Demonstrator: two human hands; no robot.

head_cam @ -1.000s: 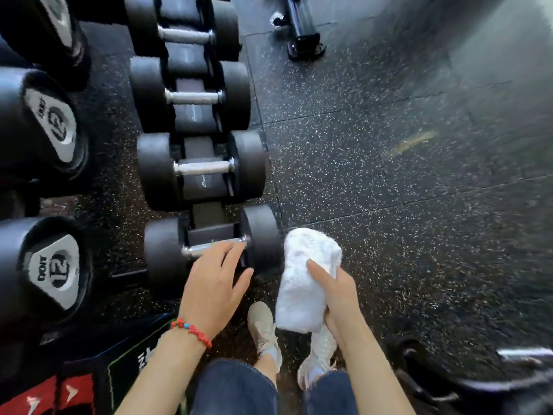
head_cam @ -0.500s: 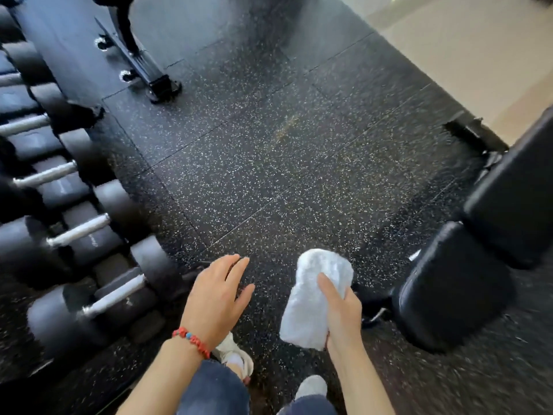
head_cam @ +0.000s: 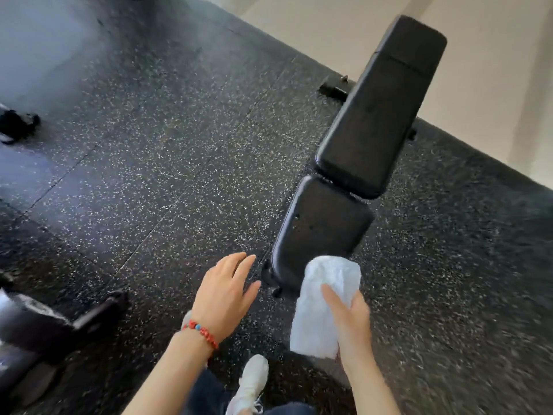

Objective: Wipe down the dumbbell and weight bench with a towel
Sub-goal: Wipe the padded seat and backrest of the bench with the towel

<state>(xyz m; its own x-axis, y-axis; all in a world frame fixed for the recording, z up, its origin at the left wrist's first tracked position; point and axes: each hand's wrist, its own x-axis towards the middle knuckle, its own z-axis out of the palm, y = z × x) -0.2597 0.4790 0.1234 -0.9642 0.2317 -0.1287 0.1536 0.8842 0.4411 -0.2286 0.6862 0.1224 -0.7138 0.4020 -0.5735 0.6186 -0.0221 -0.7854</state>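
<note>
A black padded weight bench (head_cam: 323, 226) stretches away from me at centre right, its seat pad nearest and its long back pad (head_cam: 380, 109) behind. My right hand (head_cam: 351, 319) grips a folded white towel (head_cam: 324, 304), whose top end overlaps the near edge of the seat pad. My left hand (head_cam: 226, 290) hovers empty just left of the seat, fingers spread, a red bead bracelet on its wrist. A blurred dark dumbbell end (head_cam: 33, 322) shows at the lower left edge.
Black speckled rubber flooring (head_cam: 155, 163) fills the left and centre. A pale floor strip (head_cam: 490, 85) runs along the far right. A dark equipment foot (head_cam: 16, 124) sits at the left edge. My white shoe (head_cam: 251, 381) and jeans are at the bottom.
My view has swung right, away from the dumbbell rack, and the bench now lies in front of me. The towel in my right hand has come up to the seat pad.
</note>
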